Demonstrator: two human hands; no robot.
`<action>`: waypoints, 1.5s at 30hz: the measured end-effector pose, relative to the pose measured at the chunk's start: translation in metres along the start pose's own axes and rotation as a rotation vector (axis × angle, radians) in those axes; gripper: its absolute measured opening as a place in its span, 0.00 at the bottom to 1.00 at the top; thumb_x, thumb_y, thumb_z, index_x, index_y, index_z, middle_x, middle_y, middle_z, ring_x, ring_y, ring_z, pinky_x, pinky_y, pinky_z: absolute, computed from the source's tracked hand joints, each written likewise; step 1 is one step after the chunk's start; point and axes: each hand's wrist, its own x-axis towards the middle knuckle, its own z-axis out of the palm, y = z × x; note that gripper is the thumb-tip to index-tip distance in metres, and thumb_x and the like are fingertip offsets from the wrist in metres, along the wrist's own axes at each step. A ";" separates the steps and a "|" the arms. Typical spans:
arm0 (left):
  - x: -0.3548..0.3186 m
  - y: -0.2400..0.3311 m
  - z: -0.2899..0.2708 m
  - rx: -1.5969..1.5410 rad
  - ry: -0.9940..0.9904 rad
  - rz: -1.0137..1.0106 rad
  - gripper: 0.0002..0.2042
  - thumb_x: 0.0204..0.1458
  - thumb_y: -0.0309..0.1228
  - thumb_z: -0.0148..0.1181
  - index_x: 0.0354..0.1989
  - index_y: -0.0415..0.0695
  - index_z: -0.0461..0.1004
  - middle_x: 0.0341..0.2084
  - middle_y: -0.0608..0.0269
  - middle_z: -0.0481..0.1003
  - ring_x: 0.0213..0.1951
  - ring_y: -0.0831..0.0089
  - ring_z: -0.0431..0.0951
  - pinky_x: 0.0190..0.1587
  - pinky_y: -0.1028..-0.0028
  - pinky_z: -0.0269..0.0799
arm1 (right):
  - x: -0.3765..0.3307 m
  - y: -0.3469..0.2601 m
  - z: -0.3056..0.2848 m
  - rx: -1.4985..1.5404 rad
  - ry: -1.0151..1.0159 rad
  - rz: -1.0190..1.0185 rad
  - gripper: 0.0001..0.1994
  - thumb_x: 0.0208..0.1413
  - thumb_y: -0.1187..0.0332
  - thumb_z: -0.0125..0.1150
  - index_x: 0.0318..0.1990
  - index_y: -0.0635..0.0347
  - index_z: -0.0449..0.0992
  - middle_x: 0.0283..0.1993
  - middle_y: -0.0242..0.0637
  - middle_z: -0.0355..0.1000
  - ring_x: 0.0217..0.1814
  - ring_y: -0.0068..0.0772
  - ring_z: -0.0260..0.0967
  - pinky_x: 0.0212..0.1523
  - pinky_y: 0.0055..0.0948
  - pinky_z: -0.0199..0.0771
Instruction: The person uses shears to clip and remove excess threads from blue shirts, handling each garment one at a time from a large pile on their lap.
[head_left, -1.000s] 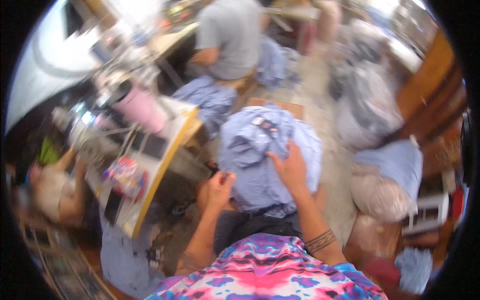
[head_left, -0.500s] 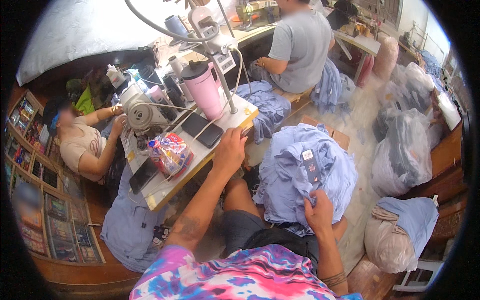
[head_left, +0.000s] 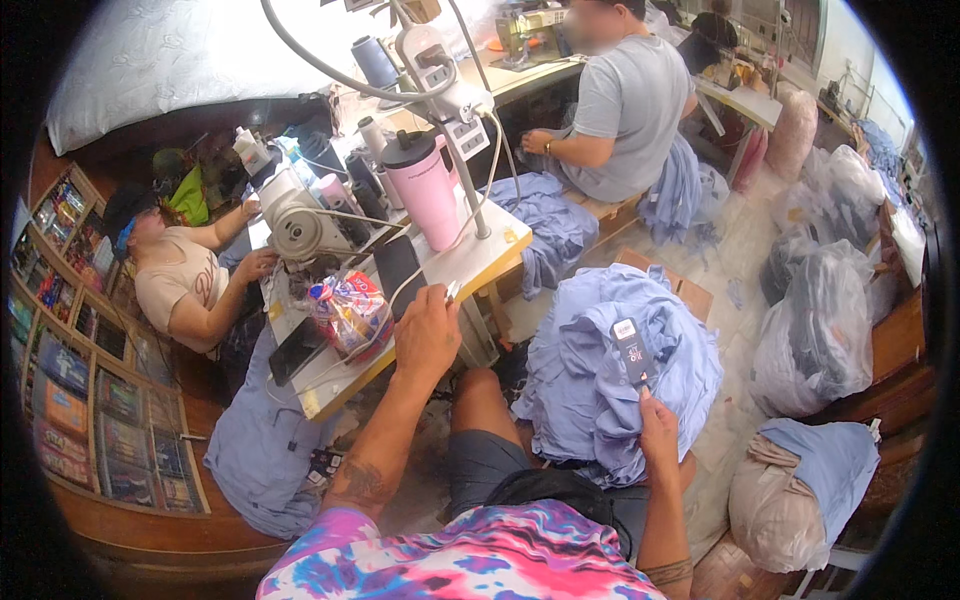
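My left hand (head_left: 426,335) reaches up to the front edge of the sewing table (head_left: 500,262), its fingers closed around a small metal tool (head_left: 452,292) whose tip pokes out above them. My right hand (head_left: 657,428) grips the near side of a heap of light blue garments (head_left: 590,370) in front of my knee. A dark rectangular tag (head_left: 630,348) on the cloth stands just above its fingers.
On the table are a pink tumbler (head_left: 428,192), a sewing machine (head_left: 300,222), a snack bag (head_left: 350,308) and two phones. A person in beige (head_left: 185,285) sits left, one in grey (head_left: 625,105) beyond. Stuffed plastic bags (head_left: 815,330) line the right.
My left hand left the blue heap and reached up to the table edge. My right hand slid down to the heap's near side. The view swung left toward the sewing table.
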 end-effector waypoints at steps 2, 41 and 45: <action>0.008 0.001 0.003 -0.006 0.060 0.056 0.13 0.60 0.31 0.60 0.51 0.40 0.72 0.44 0.49 0.75 0.48 0.47 0.77 0.50 0.52 0.73 | 0.009 0.010 -0.001 -0.036 -0.071 -0.023 0.20 0.66 0.57 0.62 0.32 0.69 0.81 0.23 0.20 0.65 0.29 0.15 0.59 0.31 0.23 0.62; -0.008 0.146 0.012 -0.253 -0.234 0.728 0.07 0.51 0.30 0.65 0.33 0.45 0.73 0.29 0.60 0.75 0.39 0.57 0.77 0.47 0.59 0.70 | -0.048 -0.177 -0.047 -0.711 0.122 -0.886 0.18 0.43 0.82 0.59 0.44 0.54 0.78 0.39 0.41 0.72 0.39 0.51 0.75 0.39 0.42 0.75; -0.030 0.139 0.008 -0.490 -0.387 0.635 0.09 0.51 0.27 0.66 0.39 0.41 0.75 0.36 0.55 0.77 0.42 0.50 0.77 0.47 0.56 0.72 | -0.031 -0.106 -0.043 -0.710 0.173 -0.836 0.14 0.43 0.84 0.58 0.37 0.56 0.76 0.37 0.40 0.72 0.37 0.51 0.73 0.37 0.42 0.74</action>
